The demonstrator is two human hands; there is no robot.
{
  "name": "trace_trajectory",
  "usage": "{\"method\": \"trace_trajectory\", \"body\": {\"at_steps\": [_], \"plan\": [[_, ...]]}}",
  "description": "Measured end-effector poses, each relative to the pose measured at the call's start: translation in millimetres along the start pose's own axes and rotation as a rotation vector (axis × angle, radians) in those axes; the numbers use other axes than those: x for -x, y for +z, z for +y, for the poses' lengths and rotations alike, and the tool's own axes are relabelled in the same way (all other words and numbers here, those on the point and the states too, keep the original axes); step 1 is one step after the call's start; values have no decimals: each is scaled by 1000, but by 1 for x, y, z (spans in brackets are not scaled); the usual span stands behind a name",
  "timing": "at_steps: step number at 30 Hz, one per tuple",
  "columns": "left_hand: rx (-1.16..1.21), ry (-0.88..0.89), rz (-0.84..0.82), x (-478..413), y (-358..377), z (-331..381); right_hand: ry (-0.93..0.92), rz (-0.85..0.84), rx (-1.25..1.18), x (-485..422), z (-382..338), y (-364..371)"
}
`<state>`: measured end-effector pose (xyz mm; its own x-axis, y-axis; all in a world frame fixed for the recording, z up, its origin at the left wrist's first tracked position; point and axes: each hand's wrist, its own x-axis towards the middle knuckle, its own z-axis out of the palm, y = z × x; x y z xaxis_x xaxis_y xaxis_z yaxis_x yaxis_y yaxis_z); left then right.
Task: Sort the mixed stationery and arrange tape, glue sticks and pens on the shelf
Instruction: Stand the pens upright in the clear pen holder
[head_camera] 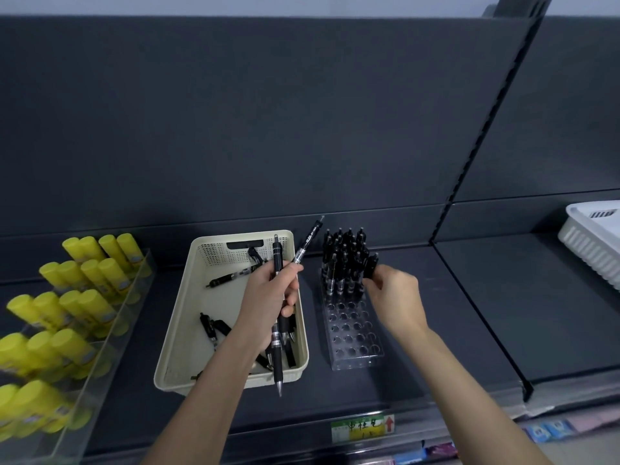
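Note:
My left hand [268, 297] grips a small bunch of black pens [277, 344] above the cream basket [188, 330]; one pen slants up to the right. More black pens [214, 325] lie loose in the basket. To its right stands a clear pen holder [352, 333] with rows of holes; several black pens [342, 260] stand upright in its far rows. My right hand [396, 300] pinches one black pen [370, 265] at the right side of that cluster. Yellow glue sticks [73, 297] fill a clear tiered display at the left.
The dark shelf [469, 313] extends right past a divider to a white slatted basket [590, 243] at the far right. A price label [362, 427] sits on the shelf's front edge. Packaged goods show on the shelf below at the bottom right.

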<state>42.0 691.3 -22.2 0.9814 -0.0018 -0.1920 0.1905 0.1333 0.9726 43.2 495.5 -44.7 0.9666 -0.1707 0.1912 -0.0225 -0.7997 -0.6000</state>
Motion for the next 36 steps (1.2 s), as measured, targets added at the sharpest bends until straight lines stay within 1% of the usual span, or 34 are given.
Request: {"method": "trace_trajectory", "body": {"at_steps": [8, 11, 13, 15, 17, 18, 21, 22, 25, 28, 31, 32, 33, 36], "plan": [[1, 2, -19, 1, -1, 2, -19, -53, 93, -1, -6, 0], [-6, 12, -27, 2, -2, 4, 50, -91, 116, 0, -6, -3], [-20, 27, -34, 3, -4, 5, 90, -61, 142, 4, -7, -10], [-24, 38, -46, 4, -5, 6, 80, 20, 111, 8, -15, -20], [-25, 47, -61, 3, -4, 6, 62, 39, -8, 10, -33, -28], [-26, 53, -77, 4, -3, 6, 69, 18, -124, 9, -44, -30], [-25, 67, -168, 5, 2, 7, 136, -116, -583, 7, -72, -25], [-23, 66, -203, 6, 3, 7, 166, -152, -702, 5, -78, -24], [-26, 48, -276, 7, 1, 8, 251, -180, -916, 2, -87, -20], [-33, 5, -273, 8, -4, 11, 281, -120, -1017, 3, -89, -16], [-56, -38, -185, 8, -13, 12, 314, 48, -1081, 1, -86, -18], [-73, -50, -145, 8, -16, 11, 312, 106, -1058, -1, -83, -22], [-93, -58, -105, 7, -20, 10, 297, 154, -984, -3, -78, -25], [-97, -76, 5, 4, -25, 4, 184, 196, -623, -2, -64, -28]]}}
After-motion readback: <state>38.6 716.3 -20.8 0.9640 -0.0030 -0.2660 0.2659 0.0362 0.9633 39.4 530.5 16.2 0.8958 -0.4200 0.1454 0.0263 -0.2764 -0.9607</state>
